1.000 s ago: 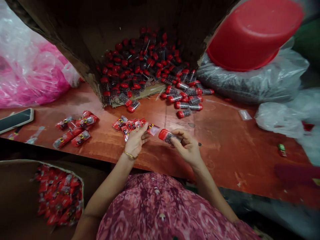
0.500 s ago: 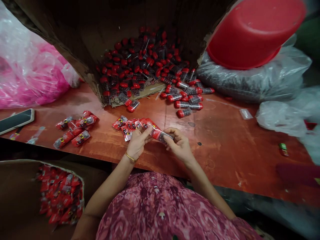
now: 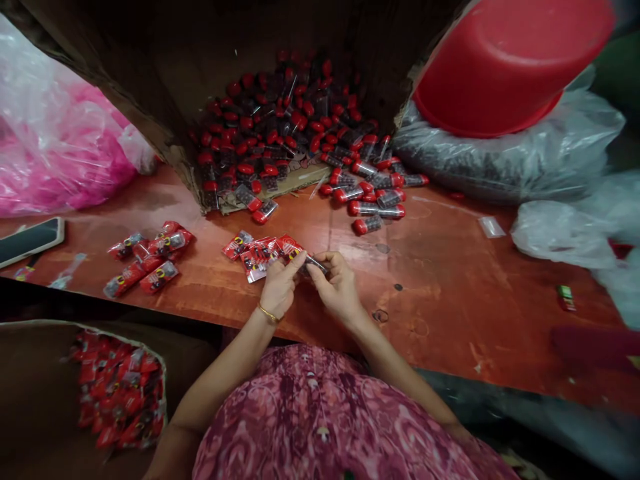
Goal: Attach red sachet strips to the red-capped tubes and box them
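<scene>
In tipped carton (image 3: 150, 87), red-capped tubes (image 3: 280, 127).

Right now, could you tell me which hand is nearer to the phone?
Left. The left hand, pinching a red packet, is closer to the phone far off to its left; the right hand, gripping a tube, lies beyond it.

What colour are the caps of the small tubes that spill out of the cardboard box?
Red caps, clearest in the head view.

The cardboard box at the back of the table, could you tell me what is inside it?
A heap of red-capped tubes fills the cardboard box, some spilling onto the table. Its dark depths are hidden.
</scene>
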A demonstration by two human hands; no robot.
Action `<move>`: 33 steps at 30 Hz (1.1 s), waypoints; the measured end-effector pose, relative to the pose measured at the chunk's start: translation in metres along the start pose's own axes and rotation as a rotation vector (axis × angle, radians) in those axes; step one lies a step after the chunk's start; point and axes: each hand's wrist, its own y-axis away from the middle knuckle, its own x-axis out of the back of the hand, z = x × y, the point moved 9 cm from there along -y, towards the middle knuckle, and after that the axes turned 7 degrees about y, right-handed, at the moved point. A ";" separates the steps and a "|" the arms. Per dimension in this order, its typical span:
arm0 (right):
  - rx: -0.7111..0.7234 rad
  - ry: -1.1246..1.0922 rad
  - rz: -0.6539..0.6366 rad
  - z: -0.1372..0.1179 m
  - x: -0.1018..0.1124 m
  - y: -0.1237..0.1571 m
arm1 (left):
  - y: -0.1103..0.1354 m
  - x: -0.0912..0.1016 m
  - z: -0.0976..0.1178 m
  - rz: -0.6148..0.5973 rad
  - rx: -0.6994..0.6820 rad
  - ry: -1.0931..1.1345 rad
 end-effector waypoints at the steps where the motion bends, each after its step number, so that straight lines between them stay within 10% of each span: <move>1: -0.006 -0.012 0.003 0.000 -0.001 -0.001 | -0.001 0.000 0.001 0.002 -0.002 0.006; 14: -0.191 -0.228 -0.100 0.008 -0.026 -0.001 | 0.005 0.004 -0.001 0.007 0.044 0.030; 20: -0.050 0.086 -0.148 0.000 -0.047 -0.020 | 0.011 0.029 0.021 0.079 0.065 0.032; 24: 0.157 0.656 -0.021 -0.020 -0.008 -0.048 | 0.007 0.085 0.081 0.306 -0.050 0.076; 28: 0.025 1.128 0.343 -0.003 0.077 -0.075 | 0.013 0.153 0.139 0.602 -0.310 0.246; 33: 0.169 1.307 0.158 0.021 0.067 -0.068 | 0.013 0.144 0.125 0.515 -0.312 0.239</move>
